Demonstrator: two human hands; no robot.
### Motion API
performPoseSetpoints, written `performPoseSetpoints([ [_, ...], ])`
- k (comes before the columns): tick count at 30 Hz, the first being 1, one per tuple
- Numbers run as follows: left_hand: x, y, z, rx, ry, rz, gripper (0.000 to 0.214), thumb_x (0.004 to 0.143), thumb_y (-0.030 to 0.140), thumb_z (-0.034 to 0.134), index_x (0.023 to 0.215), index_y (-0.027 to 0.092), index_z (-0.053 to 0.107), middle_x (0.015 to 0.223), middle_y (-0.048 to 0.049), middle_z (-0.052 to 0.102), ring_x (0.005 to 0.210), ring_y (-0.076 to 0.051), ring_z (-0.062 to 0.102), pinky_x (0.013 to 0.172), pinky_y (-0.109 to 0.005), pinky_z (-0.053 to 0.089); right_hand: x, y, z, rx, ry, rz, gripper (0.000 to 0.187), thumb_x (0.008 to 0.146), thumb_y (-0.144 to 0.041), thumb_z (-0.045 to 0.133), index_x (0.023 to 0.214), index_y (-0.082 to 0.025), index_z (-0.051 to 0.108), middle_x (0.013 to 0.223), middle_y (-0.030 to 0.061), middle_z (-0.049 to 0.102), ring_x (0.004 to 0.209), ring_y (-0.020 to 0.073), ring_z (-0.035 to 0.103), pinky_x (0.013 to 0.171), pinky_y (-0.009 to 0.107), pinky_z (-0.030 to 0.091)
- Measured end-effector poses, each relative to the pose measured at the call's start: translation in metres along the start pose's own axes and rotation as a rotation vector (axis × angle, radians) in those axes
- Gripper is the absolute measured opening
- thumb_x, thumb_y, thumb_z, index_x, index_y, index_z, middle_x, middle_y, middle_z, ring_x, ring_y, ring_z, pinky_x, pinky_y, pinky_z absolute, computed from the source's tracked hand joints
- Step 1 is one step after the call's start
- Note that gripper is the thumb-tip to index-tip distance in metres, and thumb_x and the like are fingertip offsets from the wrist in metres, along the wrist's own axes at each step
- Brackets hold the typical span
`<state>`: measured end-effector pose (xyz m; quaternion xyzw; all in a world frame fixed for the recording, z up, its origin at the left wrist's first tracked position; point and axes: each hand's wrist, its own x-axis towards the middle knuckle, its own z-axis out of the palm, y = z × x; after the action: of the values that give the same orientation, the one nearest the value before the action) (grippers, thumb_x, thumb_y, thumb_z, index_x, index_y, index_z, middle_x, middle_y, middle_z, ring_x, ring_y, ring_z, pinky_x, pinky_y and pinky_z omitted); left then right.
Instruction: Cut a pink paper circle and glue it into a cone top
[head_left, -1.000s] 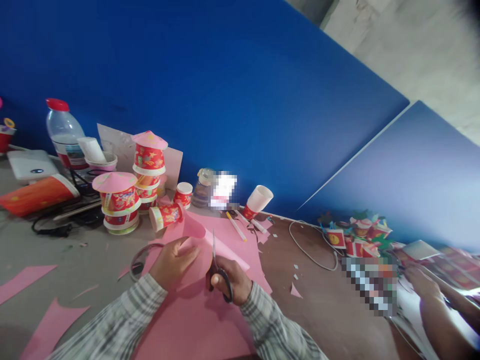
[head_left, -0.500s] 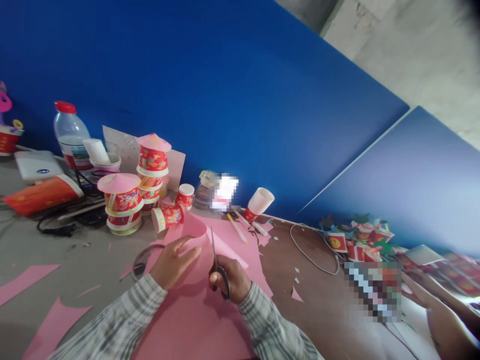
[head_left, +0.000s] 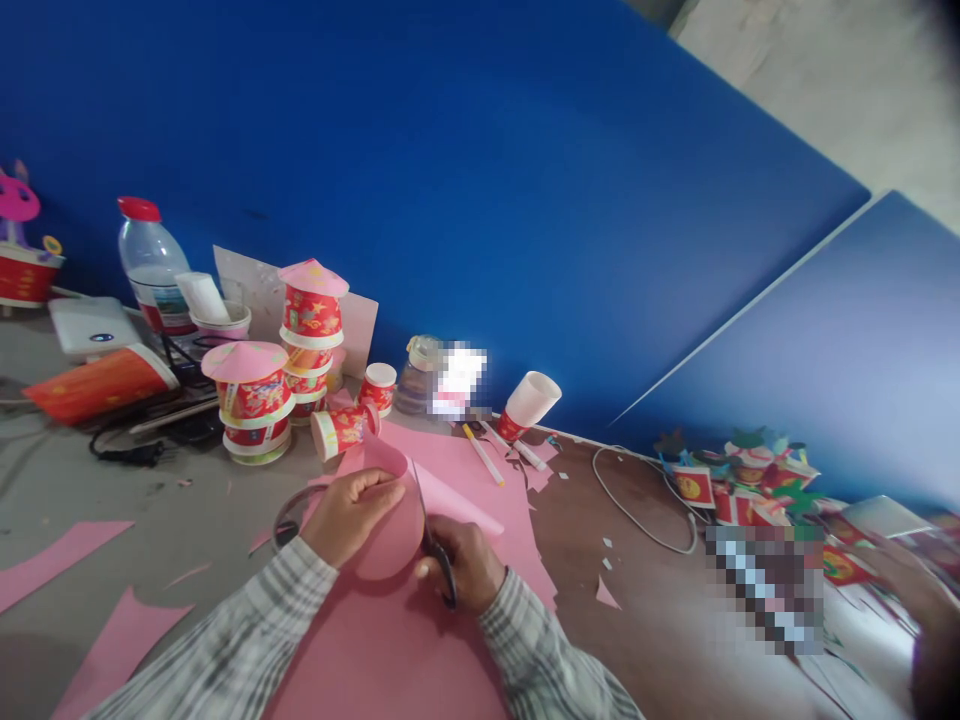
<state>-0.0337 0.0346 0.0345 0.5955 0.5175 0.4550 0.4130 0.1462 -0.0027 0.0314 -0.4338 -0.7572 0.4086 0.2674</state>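
Observation:
My left hand (head_left: 351, 513) pinches a rounded piece of pink paper (head_left: 391, 525), thumb on top, and holds it up off the table. My right hand (head_left: 466, 562) grips black-handled scissors (head_left: 433, 542), whose blades point up along the right edge of that piece. Both hands hover over a large pink paper sheet (head_left: 390, 650) lying on the table. Checked sleeves cover both forearms.
Stacked red paper cups with pink cone lids (head_left: 251, 395) stand behind, beside a water bottle (head_left: 150, 262), loose cups (head_left: 341, 430), pens (head_left: 484, 455) and a white cable (head_left: 637, 505). Pink offcuts (head_left: 112, 650) lie at left. Another person's arm (head_left: 934, 650) and craft pieces (head_left: 750, 480) are at right.
The scissors have worked on along the curved edge and the pink piece has turned in my left hand. The view shifted slightly. The other person's arm moved toward the right edge.

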Motion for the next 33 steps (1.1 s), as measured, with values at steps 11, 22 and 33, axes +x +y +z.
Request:
performPoseSetpoints([
  [11,-0.0005,-0.0010,-0.0020,0.003,-0.006,0.025,0.025,0.061,0.042,0.050,0.053,0.019,0.056,0.044,0.0072,0.044,0.043,-0.011,0.038,0.040,-0.022,0.032,0.0017,0.0002,-0.0024,-0.036,-0.014,0.035,0.052,0.065,-0.064,0.056,0.076,-0.013,0.061,0.053,-0.0071,0.038,0.050,0.0088,0.029,0.044,0.017,0.023],
  [22,-0.0001,-0.0021,-0.0002,-0.023,0.016,0.047,0.025,0.063,0.041,0.048,0.053,0.019,0.055,0.045,0.0068,0.045,0.047,-0.012,0.040,0.043,-0.023,0.034,0.0017,0.0013,-0.0024,-0.078,0.001,0.011,0.048,0.067,-0.061,0.057,0.075,-0.014,0.061,0.051,-0.0079,0.036,0.049,0.0092,0.030,0.042,0.017,0.022],
  [33,-0.0018,0.0053,-0.0011,0.008,0.037,0.037,0.025,0.061,0.041,0.047,0.048,0.020,0.049,0.043,0.0077,0.039,0.044,-0.011,0.037,0.040,-0.023,0.031,0.0026,0.0025,-0.0002,-0.056,0.031,0.051,0.049,0.065,-0.062,0.058,0.069,-0.014,0.060,0.050,-0.0082,0.036,0.048,0.0083,0.029,0.042,0.017,0.022],
])
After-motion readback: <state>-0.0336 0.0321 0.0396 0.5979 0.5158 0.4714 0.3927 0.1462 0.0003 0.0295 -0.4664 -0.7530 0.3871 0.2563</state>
